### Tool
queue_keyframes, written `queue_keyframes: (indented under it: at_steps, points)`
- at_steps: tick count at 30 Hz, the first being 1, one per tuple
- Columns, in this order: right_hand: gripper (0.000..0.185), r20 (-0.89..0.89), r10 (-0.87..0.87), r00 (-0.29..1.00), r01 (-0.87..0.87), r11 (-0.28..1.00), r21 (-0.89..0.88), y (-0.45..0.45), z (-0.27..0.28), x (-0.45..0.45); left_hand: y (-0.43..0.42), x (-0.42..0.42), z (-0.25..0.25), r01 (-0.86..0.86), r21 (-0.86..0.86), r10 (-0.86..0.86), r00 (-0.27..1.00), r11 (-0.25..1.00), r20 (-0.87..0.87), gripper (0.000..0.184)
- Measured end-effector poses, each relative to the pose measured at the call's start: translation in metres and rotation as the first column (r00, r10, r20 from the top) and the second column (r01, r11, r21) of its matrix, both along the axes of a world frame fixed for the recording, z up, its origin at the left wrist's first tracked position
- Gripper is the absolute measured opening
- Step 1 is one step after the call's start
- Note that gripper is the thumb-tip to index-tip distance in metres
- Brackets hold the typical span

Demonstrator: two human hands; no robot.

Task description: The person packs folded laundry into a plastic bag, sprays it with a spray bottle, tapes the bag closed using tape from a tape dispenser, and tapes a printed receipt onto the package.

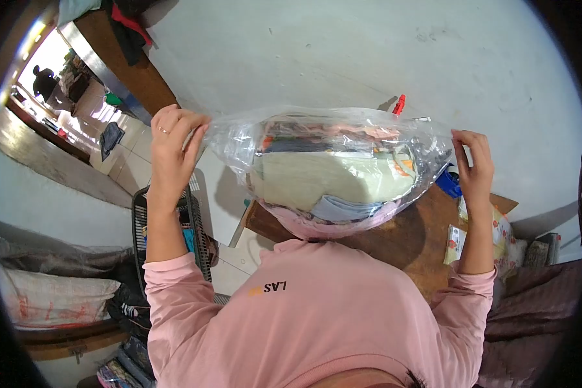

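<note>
A clear plastic bag [233,145] stretches between my hands at chest height, its top edge pulled wide. Folded clothes fill it: a large pale green piece [330,178], a light blue one [346,208], pink cloth along the bottom and darker and patterned layers at the top. My left hand [174,132], with a ring on one finger, pinches the left corner of the bag. At the opposite corner, the fingers of my right hand [473,155] are closed on the plastic.
Below the bag is a brown wooden table [414,236]. A red object [399,105] and a blue object [449,181] are near the wall [368,58]. A dark slatted basket [139,226] stands at left, near a stuffed white sack [58,299]. Floral packets [456,242] lie right.
</note>
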State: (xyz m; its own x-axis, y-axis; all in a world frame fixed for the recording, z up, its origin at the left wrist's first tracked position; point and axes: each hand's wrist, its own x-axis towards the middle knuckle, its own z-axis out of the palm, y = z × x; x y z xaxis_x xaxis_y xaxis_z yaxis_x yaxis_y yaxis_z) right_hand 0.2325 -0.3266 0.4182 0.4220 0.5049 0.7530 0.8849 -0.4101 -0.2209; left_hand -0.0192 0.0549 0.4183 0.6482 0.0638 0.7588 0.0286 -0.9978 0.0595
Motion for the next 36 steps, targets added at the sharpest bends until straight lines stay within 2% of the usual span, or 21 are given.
queue_keyframes:
  at_steps: [2, 5, 8, 10, 12, 17, 21, 24, 27, 32, 35, 36]
  points:
    - [0.021, 0.229, 0.057, 0.972, -0.028, 0.992, -0.125, -0.005, -0.002, 0.005, 0.003, -0.002, 0.002, 0.018, 0.082, -0.018, 1.0, 0.996, -0.003, 0.021]
    - [0.023, 0.297, 0.053, 0.953, -0.022, 0.994, -0.105, -0.005, -0.003, 0.003, 0.0, -0.005, 0.002, 0.046, -0.223, -0.05, 0.999, 0.974, -0.011, 0.029]
    - [0.021, 0.32, 0.067, 0.945, -0.036, 0.994, -0.102, -0.006, -0.005, 0.005, -0.039, 0.009, 0.027, 0.194, -0.382, -0.121, 0.971, 0.904, 0.208, 0.038]
    - [0.021, 0.314, 0.07, 0.947, -0.043, 0.995, -0.094, -0.004, -0.003, 0.003, -0.061, 0.025, 0.031, 0.232, -0.209, -0.215, 0.971, 0.95, 0.103, 0.046]
    - [0.021, 0.31, 0.074, 0.948, -0.05, 0.995, -0.086, -0.003, -0.002, 0.0, -0.092, 0.046, 0.032, 0.21, 0.063, -0.206, 0.977, 0.976, -0.055, 0.051]
    - [0.02, 0.315, 0.085, 0.945, -0.062, 0.995, -0.081, -0.006, -0.007, -0.001, -0.104, 0.085, 0.023, 0.254, 0.145, -0.244, 0.966, 0.956, -0.084, 0.032]
    - [0.019, 0.291, 0.073, 0.954, -0.05, 0.995, -0.085, -0.007, -0.007, -0.007, -0.108, 0.084, 0.026, 0.293, 0.169, -0.276, 0.954, 0.941, -0.116, 0.019]
    - [0.019, 0.284, 0.067, 0.957, -0.05, 0.996, -0.068, -0.006, -0.007, -0.013, -0.109, 0.087, 0.016, 0.334, 0.166, -0.336, 0.942, 0.928, -0.013, 0.014]
    - [0.019, 0.29, 0.059, 0.955, -0.042, 0.997, -0.066, -0.005, -0.005, -0.015, -0.1, 0.088, 0.01, 0.266, 0.255, -0.262, 0.964, 0.93, -0.052, 0.012]
    - [0.025, 0.289, 0.053, 0.956, -0.027, 0.995, -0.092, -0.008, -0.004, -0.015, -0.102, 0.084, 0.011, 0.27, 0.338, -0.288, 0.958, 0.902, 0.004, 0.01]
    - [0.032, 0.373, -0.049, 0.927, 0.068, 0.997, -0.038, 0.002, 0.012, -0.045, -0.105, 0.081, 0.009, 0.248, 0.343, -0.263, 0.965, 0.906, -0.003, 0.008]
    - [0.035, 0.37, 0.011, 0.929, 0.008, 0.999, -0.051, 0.004, 0.01, -0.054, -0.106, 0.081, 0.008, 0.241, 0.339, -0.251, 0.968, 0.91, -0.014, 0.007]
